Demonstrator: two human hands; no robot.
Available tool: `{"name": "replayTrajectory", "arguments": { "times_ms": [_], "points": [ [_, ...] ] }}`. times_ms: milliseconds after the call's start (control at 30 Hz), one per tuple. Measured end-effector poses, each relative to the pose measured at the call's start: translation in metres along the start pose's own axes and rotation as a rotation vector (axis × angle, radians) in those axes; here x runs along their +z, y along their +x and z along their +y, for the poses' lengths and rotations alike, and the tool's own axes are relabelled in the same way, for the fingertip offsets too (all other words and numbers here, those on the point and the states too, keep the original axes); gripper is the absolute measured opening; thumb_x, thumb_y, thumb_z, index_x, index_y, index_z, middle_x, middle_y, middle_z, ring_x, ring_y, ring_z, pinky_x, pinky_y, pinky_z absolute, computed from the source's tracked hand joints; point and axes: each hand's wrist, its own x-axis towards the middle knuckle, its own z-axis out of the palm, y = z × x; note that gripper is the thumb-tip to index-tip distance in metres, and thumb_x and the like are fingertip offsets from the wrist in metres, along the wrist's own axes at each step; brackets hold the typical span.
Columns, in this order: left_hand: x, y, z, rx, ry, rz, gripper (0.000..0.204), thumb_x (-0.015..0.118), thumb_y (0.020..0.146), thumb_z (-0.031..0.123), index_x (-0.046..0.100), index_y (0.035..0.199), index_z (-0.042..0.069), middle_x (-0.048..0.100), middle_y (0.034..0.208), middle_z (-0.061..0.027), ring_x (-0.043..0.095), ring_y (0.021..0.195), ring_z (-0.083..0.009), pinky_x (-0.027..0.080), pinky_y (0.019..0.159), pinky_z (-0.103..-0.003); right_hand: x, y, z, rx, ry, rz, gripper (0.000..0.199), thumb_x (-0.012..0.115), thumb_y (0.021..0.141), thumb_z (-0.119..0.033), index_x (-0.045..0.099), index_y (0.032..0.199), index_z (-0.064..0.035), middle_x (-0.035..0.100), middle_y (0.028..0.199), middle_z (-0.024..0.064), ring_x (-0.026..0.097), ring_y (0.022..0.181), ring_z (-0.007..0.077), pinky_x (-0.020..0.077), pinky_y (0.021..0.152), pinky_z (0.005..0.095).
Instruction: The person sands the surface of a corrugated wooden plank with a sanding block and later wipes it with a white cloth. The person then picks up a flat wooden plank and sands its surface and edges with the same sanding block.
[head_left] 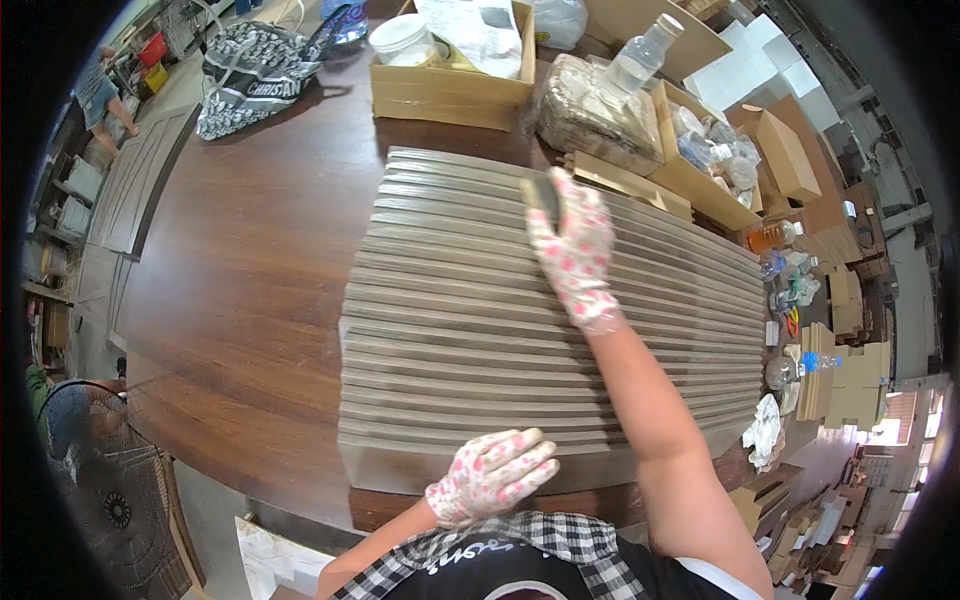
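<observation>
A wide grey-brown panel with many parallel ridges (460, 290) lies flat on a dark wooden table (240, 260). Toward its far edge, my right hand (575, 245), in a white glove with pink spots, is wrapped round a small block (543, 200) with a dark face and a tan edge. It looks like a sanding block, pressed against the ridges. My left hand (492, 475), gloved the same way, is over the panel's smooth near border with its fingers stretched out, holding nothing.
Beyond the panel stand a cardboard box with a white tub (450, 100), a wrapped package (600, 115) and a box of plastic items (705, 150). Bottles (775, 236) and a white cloth (763, 432) line the right side. A patterned bag (255, 80) sits far left; a fan (115, 505) stands near left.
</observation>
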Motion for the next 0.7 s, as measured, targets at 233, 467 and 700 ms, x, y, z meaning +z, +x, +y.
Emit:
{"name": "replayTrajectory", "arguments": {
  "times_ms": [233,467,700],
  "points": [
    [0.010,-0.004,-0.002,0.024,-0.101,-0.044,0.035,0.058,0.074,0.014,0.063,0.109,0.008,0.064,0.111,-0.0084,0.060,0.106,-0.0239,0.052,0.087,-0.036,0.089,0.050,-0.156,-0.198,0.395,-0.254,0.043,0.065,0.082,-0.037,0.060,0.115,-0.0103,0.059,0.097,0.0127,0.057,0.092,0.0287,0.0463,0.081,0.0410],
    [0.016,-0.018,-0.005,0.054,-0.172,0.010,0.032,0.056,0.078,0.015,0.064,0.107,0.005,0.065,0.110,-0.0114,0.062,0.104,-0.0262,0.053,0.086,-0.038,0.025,0.036,-0.076,-0.089,0.347,-0.006,0.040,0.069,0.079,-0.023,0.062,0.116,-0.0098,0.061,0.094,0.0100,0.060,0.085,0.0247,0.0514,0.077,0.0384],
    [0.022,-0.020,-0.009,0.078,-0.188,0.053,0.031,0.056,0.079,0.015,0.064,0.107,0.005,0.065,0.110,-0.0130,0.062,0.104,-0.0261,0.052,0.088,-0.039,0.044,0.019,-0.125,-0.198,0.259,-0.201,0.046,0.069,0.079,-0.023,0.060,0.123,-0.0164,0.059,0.101,0.0109,0.058,0.094,0.0260,0.0490,0.082,0.0383]
  ]
}}
